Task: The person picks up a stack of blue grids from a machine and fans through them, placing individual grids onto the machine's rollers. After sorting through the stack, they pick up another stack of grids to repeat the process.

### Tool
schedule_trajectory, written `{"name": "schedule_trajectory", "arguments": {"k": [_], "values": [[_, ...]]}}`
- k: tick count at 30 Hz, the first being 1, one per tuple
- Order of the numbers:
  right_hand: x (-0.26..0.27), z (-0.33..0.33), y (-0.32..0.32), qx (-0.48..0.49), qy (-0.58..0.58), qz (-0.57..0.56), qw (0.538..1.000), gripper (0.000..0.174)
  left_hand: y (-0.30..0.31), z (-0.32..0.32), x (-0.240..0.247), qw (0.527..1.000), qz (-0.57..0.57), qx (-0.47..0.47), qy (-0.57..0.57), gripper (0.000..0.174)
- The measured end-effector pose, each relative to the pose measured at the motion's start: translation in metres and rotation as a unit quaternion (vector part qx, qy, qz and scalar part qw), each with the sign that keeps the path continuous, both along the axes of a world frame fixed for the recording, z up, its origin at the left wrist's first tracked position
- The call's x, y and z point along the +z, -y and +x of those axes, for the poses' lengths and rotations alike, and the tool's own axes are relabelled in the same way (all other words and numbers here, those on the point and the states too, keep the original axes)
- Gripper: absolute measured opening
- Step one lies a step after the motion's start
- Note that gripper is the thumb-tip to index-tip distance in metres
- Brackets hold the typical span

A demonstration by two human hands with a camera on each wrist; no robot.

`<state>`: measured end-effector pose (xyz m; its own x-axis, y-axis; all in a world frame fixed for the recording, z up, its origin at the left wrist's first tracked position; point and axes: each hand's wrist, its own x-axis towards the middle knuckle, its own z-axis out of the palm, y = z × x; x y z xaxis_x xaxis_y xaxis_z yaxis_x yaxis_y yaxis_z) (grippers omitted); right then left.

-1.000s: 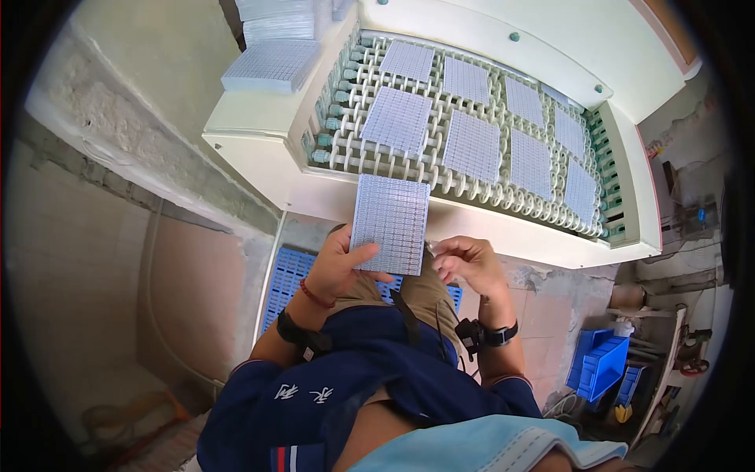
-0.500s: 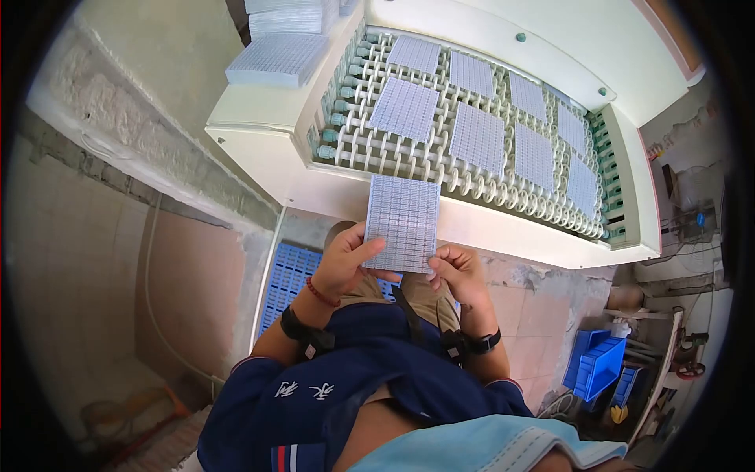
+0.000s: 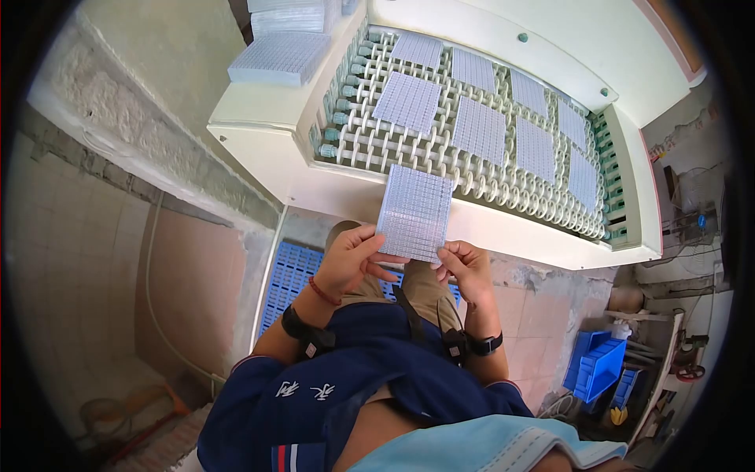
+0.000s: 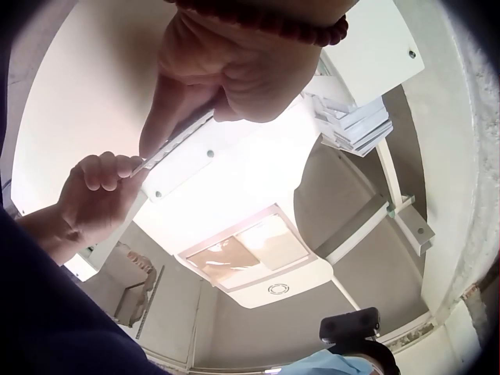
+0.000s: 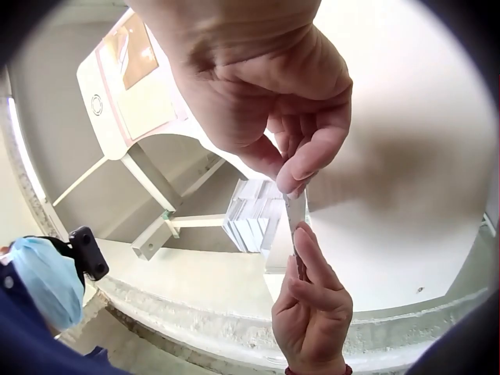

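Observation:
A white circuit board panel (image 3: 415,212) with a fine grid pattern is held between both hands. In the head view, its far edge overlaps the front rollers of the conveyor (image 3: 377,144). My left hand (image 3: 348,258) pinches its near left corner, thumb at the edge and fingers underneath. At the near right corner, my right hand (image 3: 467,271) grips it between thumb and fingers. The right wrist view shows the panel edge-on as a thin strip (image 5: 294,212) running between the two hands. Similar panels (image 3: 406,102) lie in rows on the rollers.
A stack of panels (image 3: 279,59) sits on the machine's white left ledge (image 3: 255,110). The white machine front (image 3: 535,236) stands just beyond my hands. A blue slatted pallet (image 3: 291,275) is underfoot. Blue bins (image 3: 602,370) stand at the right.
My right hand has come in and taken hold of the panel's near right corner. The held panel has shifted right and slightly forward. My left hand has slid outward to its left edge.

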<state>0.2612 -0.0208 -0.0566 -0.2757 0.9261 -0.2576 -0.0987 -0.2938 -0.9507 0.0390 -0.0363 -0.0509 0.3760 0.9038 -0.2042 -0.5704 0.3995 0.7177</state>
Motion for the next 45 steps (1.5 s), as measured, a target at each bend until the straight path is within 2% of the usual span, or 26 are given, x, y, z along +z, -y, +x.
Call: {"name": "schedule_trajectory", "arguments": {"k": [9,12,17,22,24,27,28,33,39,42,43,45], "values": [[0.006,-0.003,0.003,-0.058,0.08,0.038,0.994,0.015,-0.002,0.002,-0.002,0.996,0.005,0.052,-0.069,0.025],[0.006,0.001,0.003,-0.072,0.069,0.054,0.994,0.015,-0.002,0.003,-0.002,0.995,0.01,0.068,-0.078,0.025],[0.009,0.028,-0.015,-0.145,-0.034,0.063,0.987,0.016,-0.02,-0.008,0.008,0.991,0.023,0.093,-0.094,0.024],[0.013,0.046,-0.04,-0.183,-0.017,0.049,0.982,0.018,-0.05,-0.016,0.014,0.988,0.029,0.108,-0.106,0.025],[0.009,0.052,-0.047,-0.22,0.086,0.038,0.971,0.017,-0.055,-0.017,0.014,0.99,0.019,0.111,-0.082,0.026],[0.013,0.073,-0.042,-0.245,0.073,0.07,0.964,0.016,-0.052,-0.019,0.011,0.993,-0.005,0.115,-0.037,0.026],[0.012,0.086,-0.04,-0.255,0.034,0.079,0.963,0.015,-0.051,-0.018,0.01,0.993,-0.006,0.115,-0.015,0.026],[0.014,0.141,-0.035,-0.333,0.014,0.089,0.939,0.013,-0.05,-0.014,0.002,0.993,-0.013,0.119,-0.01,0.025],[0.007,0.168,-0.039,-0.373,0.113,0.056,0.919,0.024,-0.053,-0.01,0.002,0.993,-0.013,0.121,0.004,0.023],[0.02,0.159,-0.03,-0.435,0.281,0.099,0.85,0.027,-0.049,-0.012,-0.001,0.991,-0.012,0.13,-0.002,0.023],[0.026,0.154,-0.028,-0.434,0.281,0.099,0.85,0.027,-0.048,-0.012,-0.002,0.991,-0.007,0.136,-0.003,0.022],[0.034,0.133,-0.024,-0.451,0.377,0.246,0.77,0.022,-0.046,-0.013,-0.004,0.99,-0.016,0.138,-0.007,0.021]]}}
